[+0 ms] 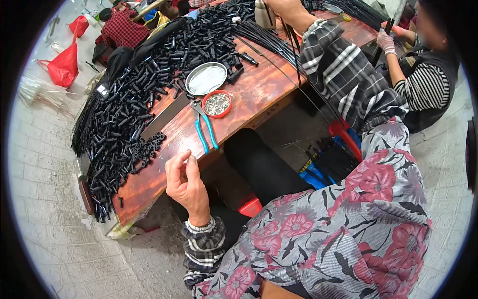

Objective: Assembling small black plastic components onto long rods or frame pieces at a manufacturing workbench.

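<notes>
- Left hand (188, 185): empty, half-curled, beside the desk (256, 89).
- Right hand (293, 14): at black rods (290, 36) over desk edge (fingers cropped; grip uncertain).
- Pliers (199, 110): near edge; bumping could drop them.

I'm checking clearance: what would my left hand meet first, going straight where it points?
Likely the flat grey strip on the table, left of the pliers; depth at the left hand is unclear.
</notes>
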### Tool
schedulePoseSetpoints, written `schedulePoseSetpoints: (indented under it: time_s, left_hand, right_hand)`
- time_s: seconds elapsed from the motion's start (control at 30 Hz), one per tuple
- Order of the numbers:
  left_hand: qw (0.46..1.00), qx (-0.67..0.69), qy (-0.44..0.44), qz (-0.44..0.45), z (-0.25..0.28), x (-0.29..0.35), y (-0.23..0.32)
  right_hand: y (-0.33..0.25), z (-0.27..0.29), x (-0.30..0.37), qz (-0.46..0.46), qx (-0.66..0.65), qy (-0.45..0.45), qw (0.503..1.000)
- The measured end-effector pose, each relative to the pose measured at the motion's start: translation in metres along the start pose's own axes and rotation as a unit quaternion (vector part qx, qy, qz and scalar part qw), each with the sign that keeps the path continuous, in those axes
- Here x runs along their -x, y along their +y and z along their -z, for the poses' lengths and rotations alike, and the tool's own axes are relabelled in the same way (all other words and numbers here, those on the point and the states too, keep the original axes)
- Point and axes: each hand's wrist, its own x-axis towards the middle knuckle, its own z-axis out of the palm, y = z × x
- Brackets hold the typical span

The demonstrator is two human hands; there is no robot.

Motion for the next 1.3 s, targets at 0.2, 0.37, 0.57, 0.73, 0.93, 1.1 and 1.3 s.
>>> schedulePoseSetpoints:
  time_s: [0.2,0.37,0.57,0.73,0.93,1.1,1.3]
  left_hand:
    - [0.995,0.077,-0.014,0.060,-0.018,0.001,0.006]
    - [0.888,0.155,-0.397,0.170,-0.108,-0.010,0.022]
    - [0.719,0.226,-0.456,0.474,-0.216,-0.010,0.032]
    - [0.671,0.394,-0.407,0.478,-0.235,-0.021,0.020]
    - [0.623,0.516,-0.405,0.427,-0.167,-0.029,0.069]
    - [0.646,0.499,-0.408,0.408,-0.108,0.003,0.097]
    - [0.746,0.396,-0.384,0.373,-0.097,-0.006,0.092]
  right_hand:
    - [0.024,0.034,0.043,-0.137,-0.162,-0.271,0.939]
    - [0.051,0.032,-0.023,-0.073,-0.032,-0.161,0.984]
    - [0.022,0.050,-0.009,-0.127,-0.037,-0.165,0.977]
    - [-0.060,0.028,0.022,-0.177,-0.080,-0.172,0.966]
    - [0.006,0.044,0.000,-0.179,-0.109,-0.155,0.965]
    - [-0.017,0.029,-0.008,-0.184,-0.133,-0.160,0.960]
    - [-0.030,0.027,-0.011,-0.140,-0.131,-0.204,0.960]
